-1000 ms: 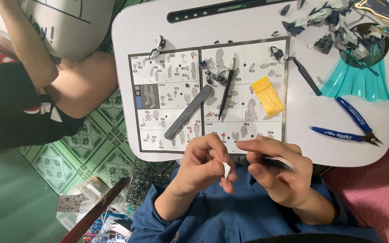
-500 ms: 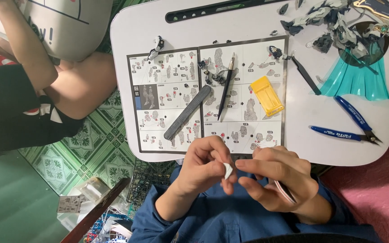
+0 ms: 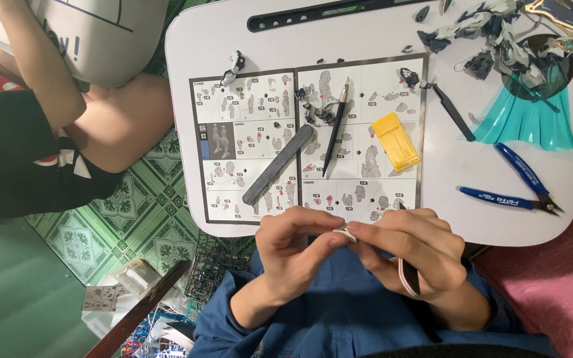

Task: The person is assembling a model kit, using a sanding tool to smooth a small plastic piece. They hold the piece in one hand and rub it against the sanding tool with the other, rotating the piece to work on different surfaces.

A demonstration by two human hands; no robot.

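Observation:
My left hand (image 3: 293, 248) pinches a small white model part (image 3: 345, 231) between thumb and fingertips, just below the near edge of the white table (image 3: 366, 46). My right hand (image 3: 412, 248) meets it at the same part and also grips a thin dark tool with a pinkish band (image 3: 407, 277) that runs down through the palm. Both hands hover over my blue-sleeved lap. Just beyond them an open instruction sheet (image 3: 313, 142) lies on the table.
On the sheet lie a grey file (image 3: 278, 164), a hobby knife (image 3: 336, 126) and a yellow part (image 3: 396, 141). Blue-handled nippers (image 3: 515, 189) lie at right, below a model figure on a teal stand (image 3: 525, 109). Another person's arm (image 3: 41, 79) is at left.
My right hand has turned the tool, which pointed sideways before, so it now runs down through the palm. The fingers of both hands have closed together on the small white part.

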